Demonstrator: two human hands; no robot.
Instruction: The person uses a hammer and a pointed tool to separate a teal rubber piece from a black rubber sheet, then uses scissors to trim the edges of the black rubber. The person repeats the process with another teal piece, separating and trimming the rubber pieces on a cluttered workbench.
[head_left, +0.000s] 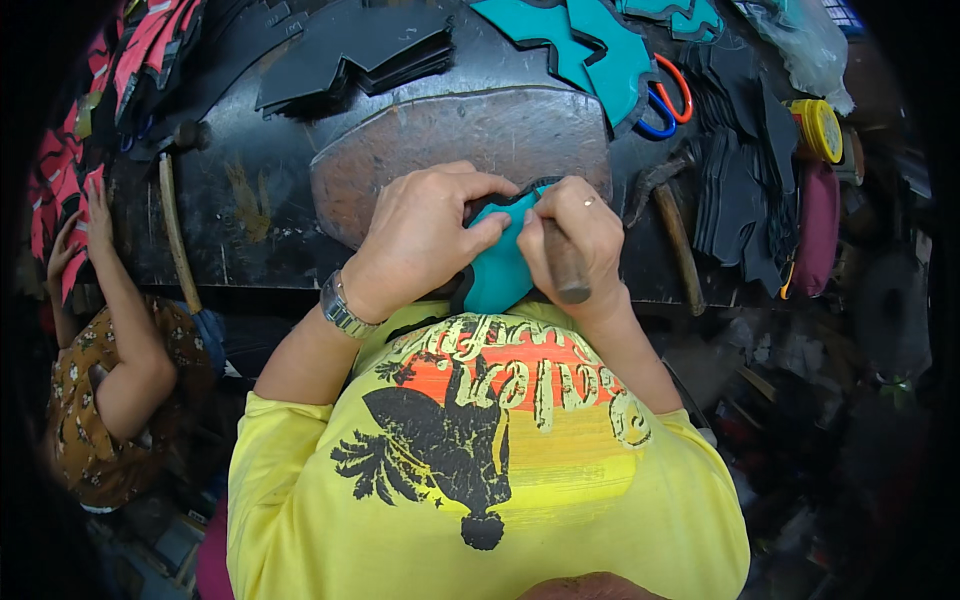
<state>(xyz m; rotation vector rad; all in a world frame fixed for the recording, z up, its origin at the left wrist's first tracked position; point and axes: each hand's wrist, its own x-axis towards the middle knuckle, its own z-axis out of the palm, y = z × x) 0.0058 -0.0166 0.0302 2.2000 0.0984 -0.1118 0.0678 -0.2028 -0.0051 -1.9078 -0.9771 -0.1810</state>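
Note:
My left hand, with a metal watch at its wrist, pinches the edge of a teal cut piece with black edging. The piece lies at the near edge of the table, against my shirt. My right hand is closed around a tool with a wooden handle, whose butt end points toward me. The tool's working end is hidden by my fingers, so its kind does not show. Both hands meet over the upper part of the piece, and my right fingers touch it too.
A worn brown board lies beyond my hands. Around it are stacked black pieces, teal pieces, scissors, one hammer at right and another at left. A co-worker's hand touches red pieces at far left.

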